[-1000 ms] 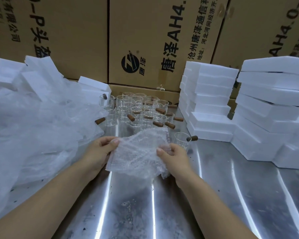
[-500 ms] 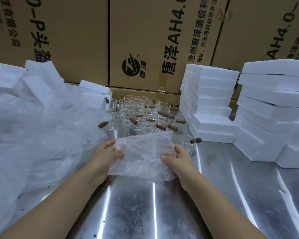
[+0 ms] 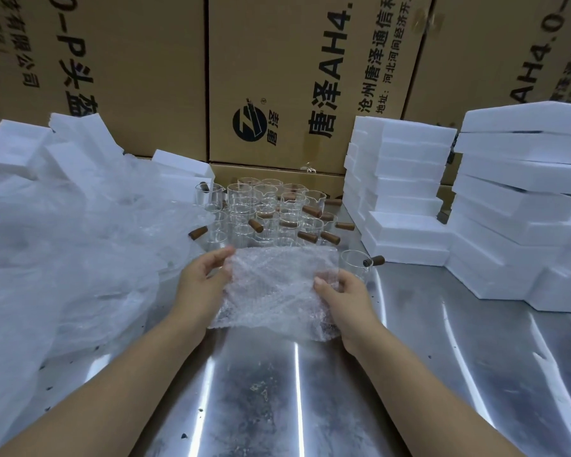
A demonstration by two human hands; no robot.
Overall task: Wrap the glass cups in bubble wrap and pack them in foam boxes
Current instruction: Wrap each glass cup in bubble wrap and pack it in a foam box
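A sheet of bubble wrap (image 3: 274,288) is stretched flat just above the steel table (image 3: 310,407). My left hand (image 3: 200,280) pinches its left edge and my right hand (image 3: 342,291) pinches its right edge. Behind the sheet stands a cluster of several clear glass cups (image 3: 264,212) with brown wooden handles. One glass cup (image 3: 356,263) stands apart, just right of the sheet, its handle pointing right. White foam boxes (image 3: 406,189) are stacked at the right.
A second, taller stack of foam boxes (image 3: 521,206) fills the far right. A big heap of clear plastic and bubble wrap (image 3: 63,258) covers the left side, with foam boxes (image 3: 17,150) behind it. Cardboard cartons (image 3: 294,77) wall off the back.
The crumpled sheet has been pulled out flat between my hands and lowered toward the table. My hands moved apart to its left and right edges.
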